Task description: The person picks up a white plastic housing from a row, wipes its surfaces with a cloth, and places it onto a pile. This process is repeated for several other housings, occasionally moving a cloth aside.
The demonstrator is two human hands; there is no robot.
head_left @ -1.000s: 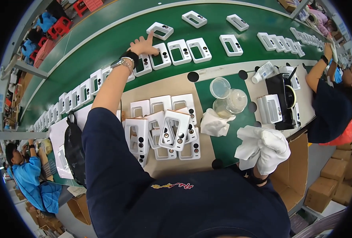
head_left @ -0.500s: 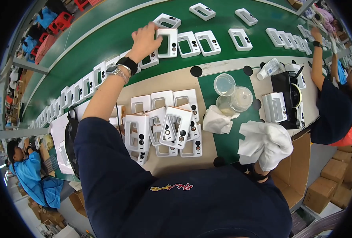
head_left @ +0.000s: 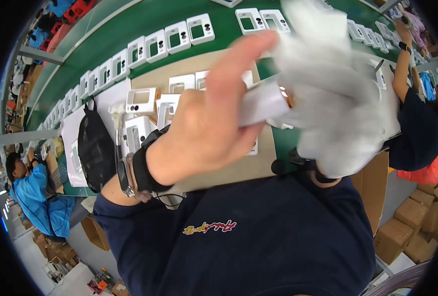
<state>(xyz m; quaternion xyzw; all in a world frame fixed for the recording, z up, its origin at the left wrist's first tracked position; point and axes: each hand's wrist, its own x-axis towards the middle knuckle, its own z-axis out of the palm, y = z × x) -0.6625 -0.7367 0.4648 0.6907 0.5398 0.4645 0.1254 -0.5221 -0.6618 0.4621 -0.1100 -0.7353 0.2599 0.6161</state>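
Observation:
Close in front of me, my left hand (head_left: 197, 130) is closed around a white plastic housing (head_left: 264, 103), seen nearly edge-on, with a shiny copper-coloured spot at its end. Beside it, a white cloth (head_left: 340, 93) is bunched over my right hand (head_left: 327, 143) and smeared by motion. The cloth hides the right hand's fingers; it touches or nearly touches the housing. Behind my left hand, more white housings (head_left: 182, 83) with rectangular openings and dark round spots lie piled on the table, partly covered by my arm.
A row of white housings (head_left: 156, 45) stands along the green conveyor (head_left: 219, 38). At left lie a black mesh bag (head_left: 98, 148) and a white-tipped brush (head_left: 117, 118). On the right, a co-worker's arm (head_left: 401, 59) reaches over the belt, and cardboard boxes (head_left: 399, 239) stand below.
My left hand has come back from the belt toward my chest, bringing a white housing. The cloth on my right hand has moved up and inward beside it.

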